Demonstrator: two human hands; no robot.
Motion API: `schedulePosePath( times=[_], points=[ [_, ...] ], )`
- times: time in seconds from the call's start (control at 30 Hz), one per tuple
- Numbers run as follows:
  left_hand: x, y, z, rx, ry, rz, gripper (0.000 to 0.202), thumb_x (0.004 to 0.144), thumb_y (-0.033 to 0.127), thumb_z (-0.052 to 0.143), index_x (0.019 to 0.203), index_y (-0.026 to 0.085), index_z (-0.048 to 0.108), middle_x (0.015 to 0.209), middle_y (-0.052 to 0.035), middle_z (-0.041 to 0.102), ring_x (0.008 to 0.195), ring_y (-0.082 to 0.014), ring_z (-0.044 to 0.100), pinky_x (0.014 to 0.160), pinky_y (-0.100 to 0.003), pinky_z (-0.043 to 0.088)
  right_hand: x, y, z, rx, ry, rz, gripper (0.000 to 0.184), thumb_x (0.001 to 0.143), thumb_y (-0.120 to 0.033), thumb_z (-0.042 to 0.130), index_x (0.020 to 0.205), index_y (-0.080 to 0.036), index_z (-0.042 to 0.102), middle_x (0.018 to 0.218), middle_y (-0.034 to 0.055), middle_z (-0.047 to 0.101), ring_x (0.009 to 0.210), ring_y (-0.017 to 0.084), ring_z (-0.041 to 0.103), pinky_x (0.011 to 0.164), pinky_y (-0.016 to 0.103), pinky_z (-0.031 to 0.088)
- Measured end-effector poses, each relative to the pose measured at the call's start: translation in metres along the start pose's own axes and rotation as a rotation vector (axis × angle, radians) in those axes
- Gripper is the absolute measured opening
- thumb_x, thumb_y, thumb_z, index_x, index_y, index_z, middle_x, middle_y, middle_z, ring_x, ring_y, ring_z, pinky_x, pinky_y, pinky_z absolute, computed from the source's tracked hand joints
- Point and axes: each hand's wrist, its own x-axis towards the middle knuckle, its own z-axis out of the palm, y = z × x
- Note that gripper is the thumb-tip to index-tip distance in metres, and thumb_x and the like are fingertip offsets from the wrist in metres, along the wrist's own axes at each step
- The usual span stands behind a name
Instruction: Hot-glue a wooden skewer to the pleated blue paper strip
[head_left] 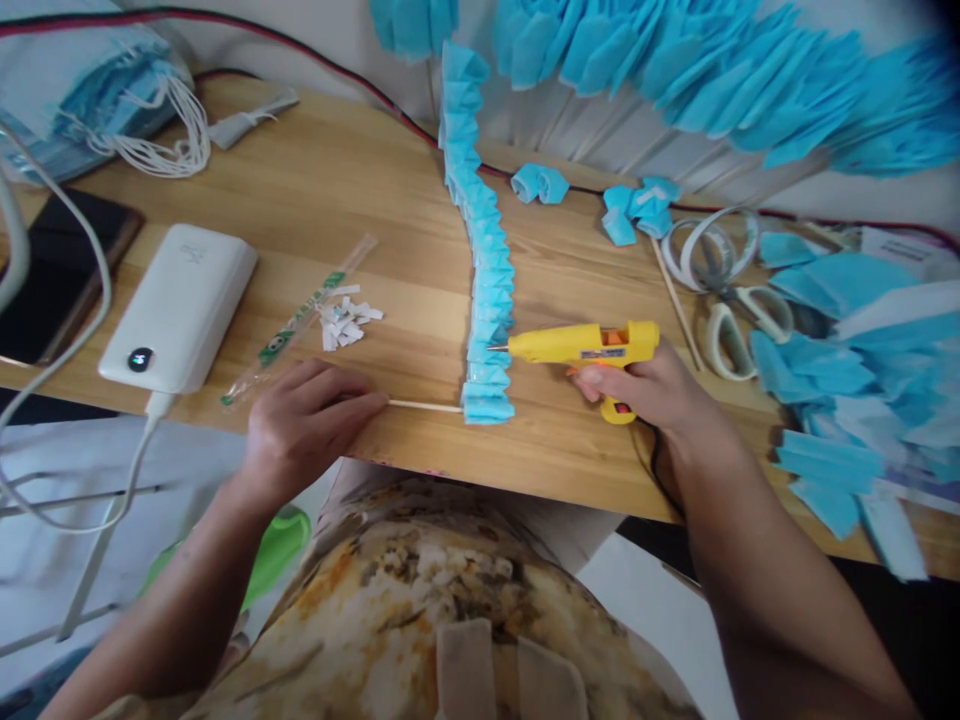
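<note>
My right hand (pixel 637 385) is closed round the handle of a yellow glue gun (pixel 577 343), a finger at its orange trigger. The gun's metal nozzle touches or hovers just over a long pleated strip of blue fabric (pixel 491 270), which runs from the table's front edge towards the wall. Between the fingers of my left hand (pixel 315 420) is one end of a thin wooden stick (pixel 424 406). The stick's other end meets the near end of the strip, where the pleats look bunched around it.
A white power bank (pixel 180 305) and a phone (pixel 75 260) lie left, near paper scraps (pixel 349 320) and a clear wrapper (pixel 300 320). Scissors (pixel 739 335), tape rolls (pixel 709 250) and blue pieces (pixel 847 370) lie right. Blue flowers on sticks (pixel 697 70) line the wall.
</note>
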Motion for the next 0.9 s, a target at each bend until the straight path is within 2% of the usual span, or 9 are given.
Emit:
schedulePosePath(
  times=[0.1,0.17,0.27,0.37,0.47,0.73,0.9],
  points=[
    [0.002,0.001,0.000,0.010,0.005,0.010,0.016,0.100,0.015,0.063,0.107,0.026,0.072,0.096,-0.0033,0.075,0.080,-0.0177,0.066,0.069,-0.034,0.049,-0.001,-0.004,-0.002,-0.011,0.005,0.001,0.038,0.080,-0.056,0.079,0.071,-0.022,0.065,0.057,-0.0012,0.060,0.051,0.014,0.052,0.047,0.027,0.041],
    [0.003,0.001,-0.001,0.015,0.012,0.021,0.016,0.100,0.014,0.063,0.106,0.026,0.072,0.096,-0.0035,0.075,0.079,-0.0179,0.065,0.069,-0.034,0.048,-0.003,-0.008,-0.005,-0.006,-0.002,-0.023,0.039,0.084,-0.056,0.076,0.069,-0.020,0.068,0.064,0.0026,0.066,0.058,0.015,0.057,0.052,0.027,0.044],
    [0.004,0.002,-0.001,0.015,0.018,0.034,0.016,0.098,0.012,0.065,0.104,0.024,0.073,0.095,-0.0041,0.074,0.078,-0.0183,0.064,0.068,-0.034,0.048,-0.007,-0.012,-0.009,0.048,-0.014,-0.051,0.039,0.090,-0.055,0.072,0.077,-0.018,0.074,0.077,0.0078,0.073,0.067,0.017,0.062,0.059,0.028,0.047],
    [0.004,0.002,-0.001,0.011,0.013,0.036,0.016,0.097,0.011,0.066,0.104,0.023,0.073,0.095,-0.0045,0.074,0.079,-0.0188,0.064,0.070,-0.034,0.049,-0.008,-0.009,-0.009,0.088,0.030,-0.069,0.038,0.092,-0.054,0.070,0.084,-0.018,0.077,0.082,0.0087,0.076,0.064,0.016,0.059,0.055,0.029,0.046],
    [0.004,0.002,-0.001,0.007,0.022,0.027,0.015,0.097,0.012,0.065,0.104,0.023,0.074,0.095,-0.0043,0.074,0.079,-0.0184,0.064,0.069,-0.033,0.049,-0.005,-0.004,-0.005,0.067,0.048,-0.068,0.038,0.093,-0.055,0.070,0.084,-0.019,0.078,0.087,0.0093,0.078,0.069,0.017,0.063,0.054,0.028,0.045],
    [0.002,0.000,0.000,0.004,0.014,0.043,0.017,0.096,0.009,0.066,0.106,0.022,0.072,0.097,-0.0060,0.074,0.080,-0.0190,0.063,0.069,-0.033,0.048,0.002,-0.002,0.004,0.032,0.080,-0.057,0.049,0.090,-0.066,0.067,0.076,-0.020,0.075,0.076,0.0064,0.073,0.060,0.015,0.058,0.052,0.029,0.046],
    [0.002,0.000,0.000,-0.007,0.020,0.041,0.017,0.096,0.010,0.065,0.106,0.021,0.073,0.097,-0.0057,0.074,0.081,-0.0189,0.064,0.071,-0.032,0.048,0.003,-0.002,0.005,-0.001,0.092,-0.069,0.054,0.089,-0.070,0.065,0.069,-0.020,0.071,0.068,0.0048,0.068,0.059,0.015,0.057,0.050,0.029,0.043]
  ],
)
